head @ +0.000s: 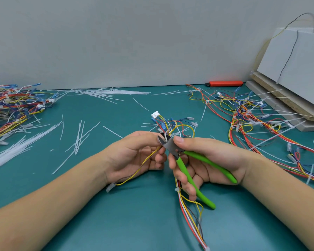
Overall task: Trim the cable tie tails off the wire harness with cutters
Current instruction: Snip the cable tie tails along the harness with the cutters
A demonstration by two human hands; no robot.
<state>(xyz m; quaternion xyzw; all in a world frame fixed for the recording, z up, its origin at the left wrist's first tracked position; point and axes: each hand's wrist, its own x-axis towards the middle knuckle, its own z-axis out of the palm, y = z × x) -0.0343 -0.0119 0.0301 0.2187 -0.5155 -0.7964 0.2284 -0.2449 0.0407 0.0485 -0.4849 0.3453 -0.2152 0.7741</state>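
Above the teal counter [101, 223], near its middle, the left hand [134, 154] pinches the wire harness [172, 125] between thumb and fingers, its coloured wires fanning away toward a white connector [155, 114] and trailing down toward the near edge. Beside it, the right hand [207, 160] is clenched around the green handles of the cutters [188, 167], whose blades stand parted around a white cable tie tail [165, 137] at the bundle. Cut tie tails [80, 134] lie scattered on the counter, with harness piles at left [9, 107] and right [261, 120].
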